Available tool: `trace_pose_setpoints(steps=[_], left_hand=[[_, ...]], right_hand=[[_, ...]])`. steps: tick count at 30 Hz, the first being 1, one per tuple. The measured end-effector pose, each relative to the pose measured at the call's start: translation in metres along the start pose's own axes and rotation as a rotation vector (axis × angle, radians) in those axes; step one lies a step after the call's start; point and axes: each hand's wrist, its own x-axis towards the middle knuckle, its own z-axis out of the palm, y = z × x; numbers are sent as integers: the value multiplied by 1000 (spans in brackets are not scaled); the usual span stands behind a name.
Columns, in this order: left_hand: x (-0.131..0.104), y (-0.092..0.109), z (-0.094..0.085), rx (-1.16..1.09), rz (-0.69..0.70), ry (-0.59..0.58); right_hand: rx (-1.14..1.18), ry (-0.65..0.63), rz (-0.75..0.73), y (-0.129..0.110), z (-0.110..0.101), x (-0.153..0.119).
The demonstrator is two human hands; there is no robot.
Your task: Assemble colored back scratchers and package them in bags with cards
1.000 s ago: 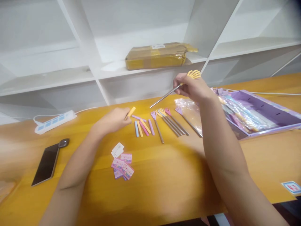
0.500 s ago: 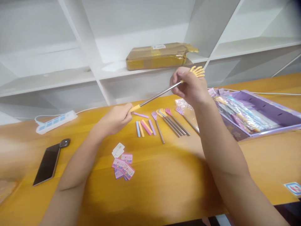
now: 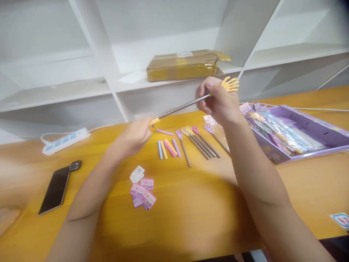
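Observation:
A back scratcher (image 3: 184, 106) with a metal rod, a yellow grip and a yellow claw head hangs slanted above the table between my hands. My left hand (image 3: 135, 136) is closed on its yellow grip, at the lower left end. My right hand (image 3: 218, 98) pinches the rod just below the claw, which sticks out past the fingers. Beneath lie several loose coloured grips (image 3: 170, 147), a purple-headed scratcher (image 3: 184, 147), several more scratchers with yellow, blue and pink heads (image 3: 202, 142), and another purple one (image 3: 216, 139) partly behind my right forearm.
A purple box (image 3: 296, 156) with wrapped packets stands at the right. Cards (image 3: 143, 193) lie on the table (image 3: 177, 225). A phone (image 3: 54, 190), a mouse (image 3: 75, 165) and a power strip (image 3: 65, 141) are at the left. A taped parcel (image 3: 181, 69) rests on the shelf behind.
The yellow claw sticks out slightly more from my right hand. The yellow grip has shifted a little up and left, with less of it showing beyond my left fingers.

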Motion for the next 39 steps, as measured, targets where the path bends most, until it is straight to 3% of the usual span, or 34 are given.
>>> trace_pose_setpoints(steps=[20,32,39], left_hand=[[-9,14,-8,111,32,10],[-10,13,-3,210,88,100],[-11,16,1,251,96,73]], right_hand=[[10,-50,20,-4,6,-5],[41,-73,10,-6,12,-6],[32,-93,40,-3,15,-12]])
